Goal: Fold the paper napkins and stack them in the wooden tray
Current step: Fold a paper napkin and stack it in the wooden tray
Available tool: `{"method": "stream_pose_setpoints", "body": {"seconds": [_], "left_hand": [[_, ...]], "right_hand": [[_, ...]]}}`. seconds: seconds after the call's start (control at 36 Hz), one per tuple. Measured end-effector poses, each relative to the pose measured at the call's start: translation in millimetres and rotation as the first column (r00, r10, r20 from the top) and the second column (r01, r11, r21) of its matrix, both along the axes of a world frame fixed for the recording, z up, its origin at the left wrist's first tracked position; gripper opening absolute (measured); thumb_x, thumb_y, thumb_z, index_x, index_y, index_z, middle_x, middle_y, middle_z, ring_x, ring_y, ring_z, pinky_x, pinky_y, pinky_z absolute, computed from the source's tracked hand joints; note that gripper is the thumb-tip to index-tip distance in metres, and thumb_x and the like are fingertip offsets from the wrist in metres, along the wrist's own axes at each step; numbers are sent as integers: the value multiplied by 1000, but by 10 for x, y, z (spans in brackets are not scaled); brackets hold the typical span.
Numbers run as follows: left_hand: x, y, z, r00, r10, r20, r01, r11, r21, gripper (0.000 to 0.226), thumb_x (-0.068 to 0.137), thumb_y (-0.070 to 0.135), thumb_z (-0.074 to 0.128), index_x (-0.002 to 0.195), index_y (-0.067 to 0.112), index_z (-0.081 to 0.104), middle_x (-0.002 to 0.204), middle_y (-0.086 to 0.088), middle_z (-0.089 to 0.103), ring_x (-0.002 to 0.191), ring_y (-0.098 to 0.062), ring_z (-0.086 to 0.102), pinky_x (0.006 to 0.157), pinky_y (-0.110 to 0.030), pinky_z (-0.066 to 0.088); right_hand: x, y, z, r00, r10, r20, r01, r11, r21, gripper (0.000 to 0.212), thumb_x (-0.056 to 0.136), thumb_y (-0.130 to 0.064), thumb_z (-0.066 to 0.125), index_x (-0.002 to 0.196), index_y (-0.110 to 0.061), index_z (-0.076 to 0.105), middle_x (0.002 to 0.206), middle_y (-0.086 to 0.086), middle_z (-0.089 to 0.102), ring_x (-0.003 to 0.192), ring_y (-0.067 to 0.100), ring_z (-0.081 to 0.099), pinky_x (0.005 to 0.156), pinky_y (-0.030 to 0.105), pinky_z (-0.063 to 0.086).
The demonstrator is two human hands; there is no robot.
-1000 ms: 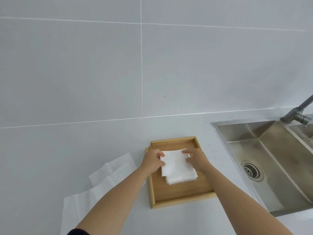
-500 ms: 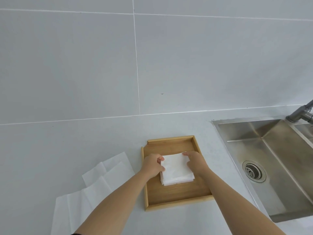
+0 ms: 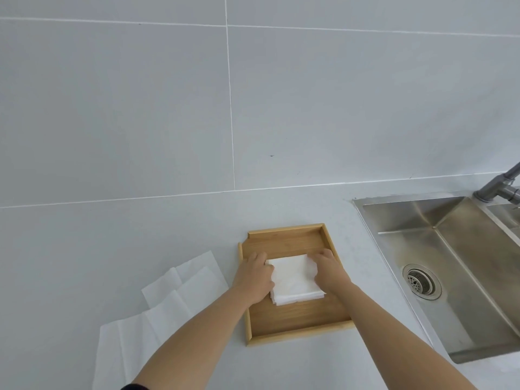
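Note:
A wooden tray (image 3: 284,235) lies on the pale counter. Inside it rests a small stack of folded white napkins (image 3: 295,280). My left hand (image 3: 254,273) presses against the stack's left edge with fingers on the top napkin. On the right edge, my right hand (image 3: 329,270) rests the same way, fingers curled onto the paper. Several unfolded white napkins (image 3: 168,299) lie spread on the counter to the left of the tray, overlapping each other.
A steel sink (image 3: 450,263) with a round drain (image 3: 421,281) is set into the counter right of the tray. A grey faucet (image 3: 503,184) rises at the far right. A tiled wall stands behind the counter.
The top napkin, held slightly raised above the stack, has come down flat onto it. Both hands have settled lower against the stack's sides.

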State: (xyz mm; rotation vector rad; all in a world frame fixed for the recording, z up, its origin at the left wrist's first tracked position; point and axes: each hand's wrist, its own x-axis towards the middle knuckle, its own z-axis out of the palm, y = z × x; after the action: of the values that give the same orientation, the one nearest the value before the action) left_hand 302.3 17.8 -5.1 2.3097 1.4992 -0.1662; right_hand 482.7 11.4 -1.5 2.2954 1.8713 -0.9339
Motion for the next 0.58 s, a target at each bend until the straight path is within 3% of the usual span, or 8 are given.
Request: {"method": "stream_pose_setpoints", "body": {"seconds": [0.06,0.14,0.19,0.33,0.58], "left_hand": [[-59,-21,21,991,-84,-101,91,993,72,42,95,30,42,130,7,48,142,-9,35,133,-27,29,112,-40,25],[-185,-51,55,977,-129,-171,142,988,62,53,99,37,33,147,17,23,160,-11,6,148,-28,2,120,-48,5],[-288,-53,83,971,-132,-200,144,988,49,56,100,40,28,150,24,9,160,-10,-8,148,-27,-11,120,-49,-2],[-617,-7,216,968,-124,-219,149,984,101,56,100,38,27,150,27,4,161,-7,-8,149,-24,-10,120,-49,-1],[-1307,98,352,934,-153,-323,211,965,155,59,100,39,28,150,28,0,161,-4,-6,149,-23,-5,121,-44,2]], "right_hand": [[-27,-9,54,999,25,35,-25,1000,7,71,86,10,33,148,-22,21,156,4,14,142,23,23,110,33,36],[-96,-16,139,997,31,73,-32,999,17,73,87,7,34,148,-25,13,160,5,2,147,24,7,110,36,33],[-167,-21,200,996,22,90,-24,1000,13,69,94,-5,38,150,-25,1,160,6,-7,148,25,-1,116,39,24],[-434,-34,344,995,39,87,-44,998,52,71,99,-35,37,149,-23,-11,159,8,-15,148,27,-8,120,45,6],[-1054,-122,461,994,89,57,-93,992,79,79,95,-37,44,148,-20,-12,159,8,-15,147,27,-14,119,47,-2]]}}
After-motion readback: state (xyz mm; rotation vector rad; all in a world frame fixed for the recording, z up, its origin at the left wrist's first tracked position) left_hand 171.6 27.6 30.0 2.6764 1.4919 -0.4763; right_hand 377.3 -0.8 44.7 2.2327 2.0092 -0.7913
